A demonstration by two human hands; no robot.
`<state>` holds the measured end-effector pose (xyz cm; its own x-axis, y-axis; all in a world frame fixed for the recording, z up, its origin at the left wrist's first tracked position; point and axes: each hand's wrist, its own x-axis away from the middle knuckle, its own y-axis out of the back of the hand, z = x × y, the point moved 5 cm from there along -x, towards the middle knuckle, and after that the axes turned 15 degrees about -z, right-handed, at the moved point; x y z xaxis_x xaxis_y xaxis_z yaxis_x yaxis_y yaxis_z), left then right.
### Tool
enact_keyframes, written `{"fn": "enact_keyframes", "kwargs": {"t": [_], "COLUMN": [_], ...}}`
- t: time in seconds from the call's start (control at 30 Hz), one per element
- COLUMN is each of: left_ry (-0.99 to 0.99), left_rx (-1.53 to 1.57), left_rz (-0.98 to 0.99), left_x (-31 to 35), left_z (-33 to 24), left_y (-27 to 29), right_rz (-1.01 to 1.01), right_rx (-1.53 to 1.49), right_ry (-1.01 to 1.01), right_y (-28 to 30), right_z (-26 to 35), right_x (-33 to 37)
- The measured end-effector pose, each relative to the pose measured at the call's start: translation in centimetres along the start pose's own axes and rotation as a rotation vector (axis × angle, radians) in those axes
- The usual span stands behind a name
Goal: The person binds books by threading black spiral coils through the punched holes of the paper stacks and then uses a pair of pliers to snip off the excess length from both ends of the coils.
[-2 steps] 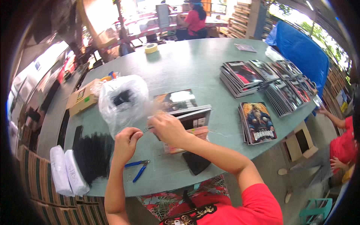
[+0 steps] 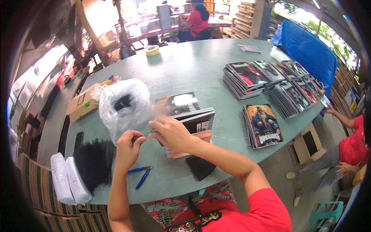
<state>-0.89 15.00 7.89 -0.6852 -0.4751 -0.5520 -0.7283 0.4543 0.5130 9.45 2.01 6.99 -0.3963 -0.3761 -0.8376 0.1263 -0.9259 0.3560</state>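
We saw both hands meet at the near middle of the table, over the left edge of a small stack of notebooks [image 2: 189,120]. The right hand [image 2: 172,133] lay curled on that edge, fingers bent and pressed down on the covers. The left hand [image 2: 129,144] was just beside it, its fingertips drawn together as if pinching something thin; what it pinched was too small for us to tell. The stack lay near the table's near edge, with a pinkish book [image 2: 193,145] under it and a dark flat piece [image 2: 199,167] just nearer.

To the left stood a puffed clear plastic bag [image 2: 121,104] with something black inside, and nearer left a heap of black strands [image 2: 92,162]. Blue-handled pliers [image 2: 140,174] lay at the near edge beside the left forearm. Two white wrapped bundles [image 2: 67,179] sat at the near left corner, and a cardboard box [image 2: 81,104] farther left.

The table [image 2: 193,69] was a wide, grey-green, rounded top. On its right were fanned rows of notebooks [image 2: 270,83] and one pile with a picture cover [image 2: 264,125]. A roll of tape [image 2: 152,50] lay at the far side.

Beyond it, a person in red [image 2: 197,21] sat at another table. A blue sheet [image 2: 307,50] hung at the right, where another person in red [image 2: 349,145] stood by an open carton [image 2: 307,145].
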Motion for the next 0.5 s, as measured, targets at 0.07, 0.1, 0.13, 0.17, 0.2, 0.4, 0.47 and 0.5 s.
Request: {"fn": "enact_keyframes", "kwargs": {"t": [0.07,0.1,0.13,0.17,0.2,0.4,0.47,0.5], "left_ry": [0.050,0.079,0.107,0.134,0.168,0.063,0.076,0.097], "left_rx": [-0.028,-0.044,-0.031,-0.016,-0.006,0.007,-0.075,-0.081], "left_rz": [0.069,0.103,0.144,0.192,0.224,0.154,0.134,0.161], "left_x": [0.3,0.5,0.5,0.4,0.5,0.6,1.0,0.9], "left_z": [0.3,0.4,0.0,-0.5,-0.6,-0.3,-0.4,-0.7], "left_y": [0.4,0.5,0.2,-0.3,-0.4,-0.5,0.6,0.2], "right_rz": [-0.061,-0.011,-0.093,-0.175,-0.167,-0.314,-0.410,-0.375], "right_rx": [0.069,0.457,0.608,0.763,0.512,0.692,0.417,0.418], "right_ry": [-0.129,-0.354,-0.353,-0.366,-0.741,-0.426,-0.292,-0.072], "right_y": [3.4,7.1,13.1,19.7,23.5,24.5,18.6,16.0], "right_z": [-3.1,-7.5,-13.7,-19.6,-25.8,-24.8,-13.0,-6.9], "right_x": [-2.0,-3.5,-3.6,-3.4,-0.2,-0.8,-4.8,-4.6]}}
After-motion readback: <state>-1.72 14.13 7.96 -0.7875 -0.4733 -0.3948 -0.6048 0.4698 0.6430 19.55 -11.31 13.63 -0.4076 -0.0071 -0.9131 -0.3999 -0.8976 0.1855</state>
